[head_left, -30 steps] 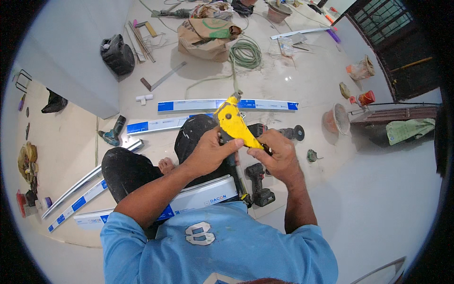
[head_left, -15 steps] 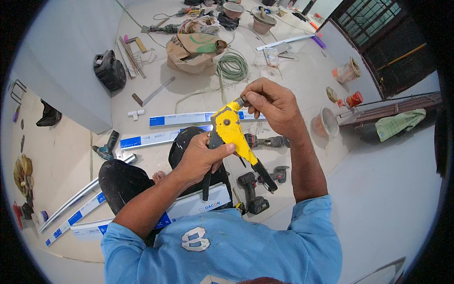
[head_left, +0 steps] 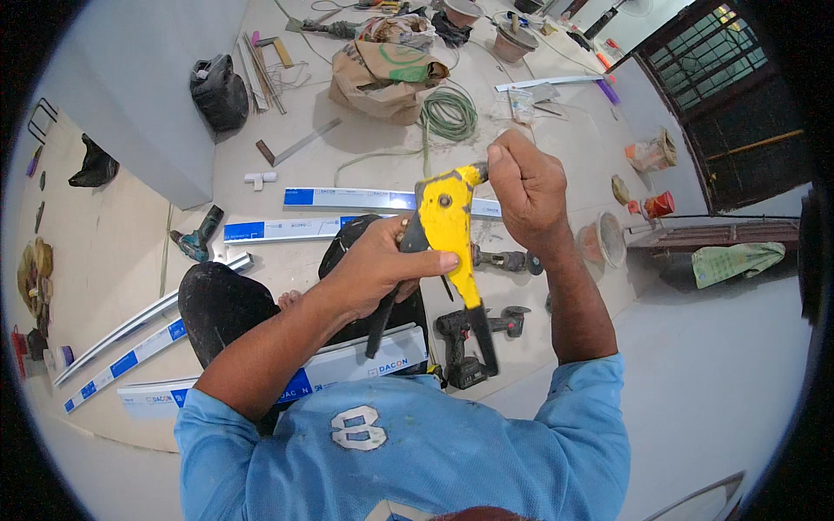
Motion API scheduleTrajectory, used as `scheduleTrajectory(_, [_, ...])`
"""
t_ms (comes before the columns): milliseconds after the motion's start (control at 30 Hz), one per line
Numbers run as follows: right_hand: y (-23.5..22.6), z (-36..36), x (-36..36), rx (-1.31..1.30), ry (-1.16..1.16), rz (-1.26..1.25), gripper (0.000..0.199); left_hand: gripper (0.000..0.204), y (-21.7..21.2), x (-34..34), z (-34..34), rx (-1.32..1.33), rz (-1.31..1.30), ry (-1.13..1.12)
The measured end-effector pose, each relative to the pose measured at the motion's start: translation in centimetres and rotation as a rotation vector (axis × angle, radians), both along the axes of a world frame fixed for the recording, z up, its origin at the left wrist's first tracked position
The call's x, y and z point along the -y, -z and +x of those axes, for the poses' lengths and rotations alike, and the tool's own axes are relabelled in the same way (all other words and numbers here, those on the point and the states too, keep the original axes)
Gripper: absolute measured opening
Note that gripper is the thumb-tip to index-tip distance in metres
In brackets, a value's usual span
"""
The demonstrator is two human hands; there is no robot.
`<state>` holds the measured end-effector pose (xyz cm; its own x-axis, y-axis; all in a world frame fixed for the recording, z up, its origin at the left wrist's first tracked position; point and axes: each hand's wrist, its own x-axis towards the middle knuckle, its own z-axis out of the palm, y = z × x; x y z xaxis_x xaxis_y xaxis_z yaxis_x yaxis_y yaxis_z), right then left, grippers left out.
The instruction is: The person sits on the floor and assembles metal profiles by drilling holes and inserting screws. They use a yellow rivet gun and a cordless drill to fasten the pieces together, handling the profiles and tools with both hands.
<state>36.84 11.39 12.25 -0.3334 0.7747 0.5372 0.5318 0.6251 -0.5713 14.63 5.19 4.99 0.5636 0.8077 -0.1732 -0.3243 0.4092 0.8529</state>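
A worn yellow hand riveter point(head_left: 445, 221), with two black handles pointing down, is held above my knees. My left hand point(head_left: 382, 260) is wrapped round its grey side, thumb lying across the yellow body. My right hand point(head_left: 528, 187) is closed in a fist at the dark nose on the riveter's upper right end; the fingers hide that tip and anything small they hold. Beneath the riveter on the floor lie a cordless drill point(head_left: 460, 347) and a grinder-like power tool point(head_left: 504, 259). A white and blue wrapped metal profile point(head_left: 356, 369) rests across my lap.
More wrapped profiles point(head_left: 287, 229) lie ahead and to the left, near a teal cordless tool point(head_left: 200, 236). Farther off are a metal square point(head_left: 300, 143), a brown paper sack point(head_left: 382, 82) and a coiled green hose point(head_left: 450, 115). Buckets point(head_left: 601, 240) stand along the right wall.
The riveter has turned more upright and shifted slightly right. My right hand has gone from a fingertip pinch on the nose to a closed fist there. My left hand keeps its hold.
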Motion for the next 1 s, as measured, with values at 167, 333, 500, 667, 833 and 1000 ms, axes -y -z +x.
scheduleTrajectory(167, [-0.4, -0.7, -1.7, -0.011, 0.017, 0.122, 0.028, 0.041, 0.0, -1.1, 2.1, 0.301, -0.049, -0.098])
scheduleTrajectory(333, [-0.2, -1.5, -1.4, -0.123, 0.017, 0.018, 0.030, 0.033, -1.1, -1.4, 1.9, 0.359, -0.079, -0.170])
scheduleTrajectory(500, [0.6, -1.8, -1.3, -0.337, 0.012, -0.289, 0.032, 0.037, -1.8, -2.6, 0.6, 0.184, 0.011, -0.221])
scheduleTrajectory(667, [-1.0, -2.6, -0.5, -0.497, -0.090, -0.548, 0.032, 0.030, -1.6, -3.9, -0.9, 0.254, 0.054, -0.185])
scheduleTrajectory(833, [0.5, -2.8, -0.6, -0.258, -0.079, -0.417, 0.033, 0.029, -2.3, -4.4, -1.4, 0.182, 0.140, -0.320])
scheduleTrajectory(1000, [4.9, -7.7, 3.9, -0.143, 0.023, -0.410, 0.038, 0.035, -1.7, -6.4, -1.8, 0.094, 0.152, -0.584])
